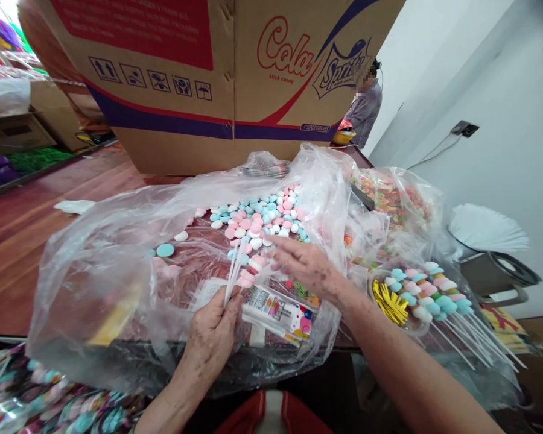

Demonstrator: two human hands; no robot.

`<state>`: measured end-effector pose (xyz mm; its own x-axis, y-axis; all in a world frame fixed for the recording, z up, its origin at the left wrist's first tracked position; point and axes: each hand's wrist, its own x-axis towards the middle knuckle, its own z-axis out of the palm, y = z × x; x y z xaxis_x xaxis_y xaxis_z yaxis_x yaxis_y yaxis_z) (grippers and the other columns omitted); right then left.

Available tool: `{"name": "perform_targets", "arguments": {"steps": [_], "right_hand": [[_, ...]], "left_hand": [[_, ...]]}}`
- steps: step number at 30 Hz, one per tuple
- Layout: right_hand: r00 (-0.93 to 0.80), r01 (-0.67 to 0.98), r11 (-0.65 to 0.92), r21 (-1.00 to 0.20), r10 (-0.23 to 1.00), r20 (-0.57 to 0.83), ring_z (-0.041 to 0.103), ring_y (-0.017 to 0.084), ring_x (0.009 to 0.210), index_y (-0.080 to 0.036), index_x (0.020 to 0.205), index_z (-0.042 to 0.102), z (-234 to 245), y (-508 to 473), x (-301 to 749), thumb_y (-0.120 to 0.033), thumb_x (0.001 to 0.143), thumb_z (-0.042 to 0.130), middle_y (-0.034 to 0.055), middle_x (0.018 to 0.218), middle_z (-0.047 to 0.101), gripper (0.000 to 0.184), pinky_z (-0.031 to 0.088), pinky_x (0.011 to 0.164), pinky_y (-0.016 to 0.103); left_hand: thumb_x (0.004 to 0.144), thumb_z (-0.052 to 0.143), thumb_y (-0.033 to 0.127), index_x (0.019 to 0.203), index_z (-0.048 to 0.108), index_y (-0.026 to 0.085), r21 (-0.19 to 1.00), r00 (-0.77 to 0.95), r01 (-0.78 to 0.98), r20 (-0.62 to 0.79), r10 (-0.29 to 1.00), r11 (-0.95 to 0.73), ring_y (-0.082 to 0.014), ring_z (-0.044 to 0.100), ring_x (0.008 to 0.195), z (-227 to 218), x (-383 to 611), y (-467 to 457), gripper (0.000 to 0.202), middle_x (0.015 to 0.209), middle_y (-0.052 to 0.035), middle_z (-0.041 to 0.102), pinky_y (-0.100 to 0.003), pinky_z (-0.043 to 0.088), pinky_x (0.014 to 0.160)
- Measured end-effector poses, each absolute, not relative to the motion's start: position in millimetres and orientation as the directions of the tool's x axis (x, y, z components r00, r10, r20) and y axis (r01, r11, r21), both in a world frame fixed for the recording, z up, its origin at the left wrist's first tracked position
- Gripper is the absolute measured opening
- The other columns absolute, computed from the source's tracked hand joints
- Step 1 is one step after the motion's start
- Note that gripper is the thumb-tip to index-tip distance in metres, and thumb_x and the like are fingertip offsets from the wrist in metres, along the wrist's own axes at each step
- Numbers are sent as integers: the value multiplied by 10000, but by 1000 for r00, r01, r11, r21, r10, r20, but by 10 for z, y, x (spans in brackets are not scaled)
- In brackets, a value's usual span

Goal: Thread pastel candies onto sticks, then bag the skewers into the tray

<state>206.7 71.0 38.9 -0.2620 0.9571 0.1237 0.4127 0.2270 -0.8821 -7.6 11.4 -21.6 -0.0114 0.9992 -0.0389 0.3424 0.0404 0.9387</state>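
My left hand (212, 331) is closed on a bunch of thin white sticks (234, 268) that point up toward a heap of pink, blue and white marshmallow candies (257, 217). The candies lie on a big clear plastic bag (117, 265) spread over the wooden table. My right hand (301, 262) reaches into the heap with its fingers stretched out, fingertips touching candies at the near edge. Below the hands lies a small printed packet (278, 310). To the right, finished skewers of candies (429, 292) rest together with their sticks pointing right.
A large Cola stick candy carton (217, 78) stands behind the heap. Bags of coloured sweets (389, 196) and gold twist ties (389, 301) sit right. A white fan-like stack (486, 229) lies on a round tin. A person (366, 105) stands far back. Wrapped goods (36, 398) lie lower left.
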Motion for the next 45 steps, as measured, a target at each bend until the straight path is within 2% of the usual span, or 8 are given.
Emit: {"name": "perform_targets", "arguments": {"steps": [3, 6, 11, 16, 20, 29, 36, 45], "right_hand": [[-121, 616, 187, -765, 982, 143, 653, 168, 727, -259, 1202, 679, 490, 810, 2306, -331, 942, 476, 0, 873, 739, 338, 483, 688, 287], [-209, 827, 218, -519, 975, 76, 592, 148, 657, -220, 908, 732, 516, 852, 2456, -233, 895, 487, -12, 702, 675, 245, 407, 628, 254], [-339, 868, 300, -395, 940, -31, 587, 157, 729, -202, 801, 717, 430, 833, 2481, -123, 826, 513, 23, 819, 706, 220, 390, 672, 258], [-423, 876, 371, -308, 898, -119, 575, 179, 777, -203, 729, 689, 391, 849, 2476, -71, 795, 553, 40, 792, 672, 201, 390, 708, 272], [-426, 888, 381, -258, 893, -145, 556, 188, 804, -186, 704, 639, 356, 844, 2470, -61, 803, 543, 61, 817, 643, 185, 381, 729, 284], [-362, 904, 326, -277, 928, -89, 539, 164, 723, -166, 960, 614, 381, 784, 2546, -132, 893, 460, 39, 837, 642, 171, 382, 671, 268], [-543, 813, 491, -312, 833, -104, 587, 189, 873, -177, 911, 693, 311, 799, 2452, -80, 855, 535, 57, 906, 669, 193, 436, 802, 295], [-564, 819, 530, -219, 814, -137, 576, 197, 897, -159, 913, 685, 202, 798, 2497, -116, 903, 519, 77, 921, 640, 171, 440, 843, 315]], "left_hand": [[901, 501, 451, 980, 638, 181, 951, 12, 304, -59, 998, 52, -141, 434, 541, -245, -92, 108, 313, 587, 60, 472, -250, 363, 525], [904, 503, 453, 951, 631, 190, 960, 6, 273, -73, 997, 69, -138, 431, 543, -262, -94, 104, 297, 592, 61, 465, -246, 349, 516], [903, 519, 453, 882, 611, 196, 965, 14, 253, -80, 997, 74, -128, 424, 536, -254, -86, 108, 273, 593, 62, 463, -237, 324, 492], [914, 522, 437, 891, 610, 202, 967, 19, 247, -69, 997, 63, -125, 424, 543, -276, -101, 98, 251, 598, 63, 461, -235, 322, 491], [923, 513, 435, 890, 604, 211, 964, 31, 261, -69, 997, 59, -129, 433, 555, -295, -101, 95, 244, 604, 65, 468, -239, 337, 516], [924, 501, 426, 838, 579, 205, 959, 45, 277, -80, 996, 64, -130, 416, 550, -214, -98, 85, 249, 595, 65, 463, -252, 326, 529], [926, 498, 428, 853, 582, 206, 960, 47, 274, -67, 997, 51, -136, 413, 561, -238, -99, 89, 248, 602, 62, 460, -256, 321, 531], [928, 472, 424, 767, 537, 215, 949, 62, 315, -52, 997, 30, -138, 423, 568, -184, -93, 85, 271, 595, 62, 452, -263, 327, 546]]}}
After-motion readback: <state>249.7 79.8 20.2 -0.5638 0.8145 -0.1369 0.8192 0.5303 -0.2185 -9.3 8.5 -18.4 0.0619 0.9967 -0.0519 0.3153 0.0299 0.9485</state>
